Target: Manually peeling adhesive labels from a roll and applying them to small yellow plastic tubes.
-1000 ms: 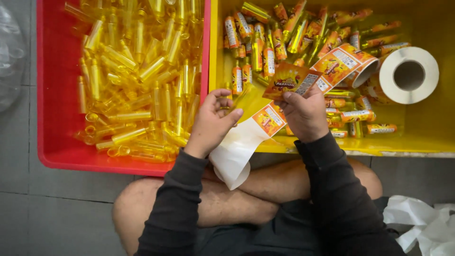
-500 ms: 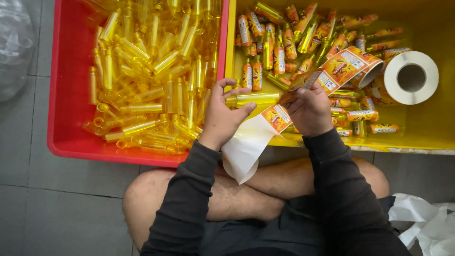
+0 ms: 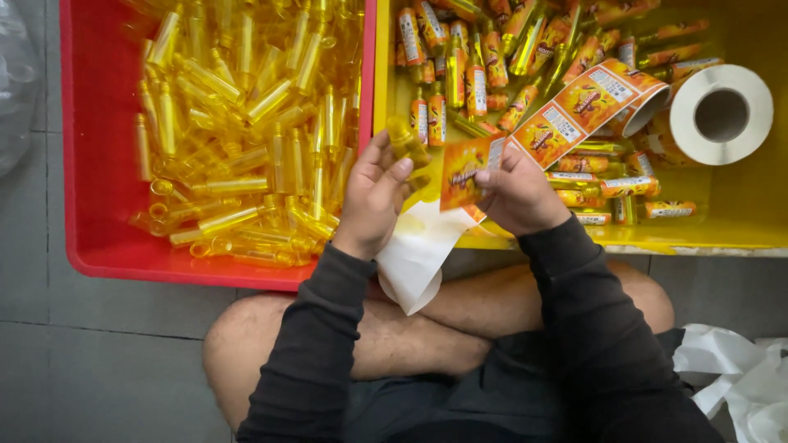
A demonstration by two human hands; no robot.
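Note:
My left hand [image 3: 375, 197] grips a small clear yellow bottle [image 3: 407, 141], held over the seam between two bins. My right hand [image 3: 515, 190] pinches an orange label [image 3: 461, 171] at the end of a label strip [image 3: 574, 107] that runs up to a white roll [image 3: 712, 113]. The label stands just right of the bottle, almost touching it. White backing paper [image 3: 419, 250] hangs down from under both hands toward my lap.
A red bin [image 3: 90, 238] at left is full of several unlabelled yellow bottles [image 3: 238, 139]. A yellow bin [image 3: 739, 217] at right holds several labelled bottles [image 3: 476, 66] and the roll. Crumpled white backing paper [image 3: 739, 377] lies on the grey tiled floor at lower right.
My left hand brought a bare bottle from the red bin's side up beside the label. My right hand peeled a label off the backing and holds it upright.

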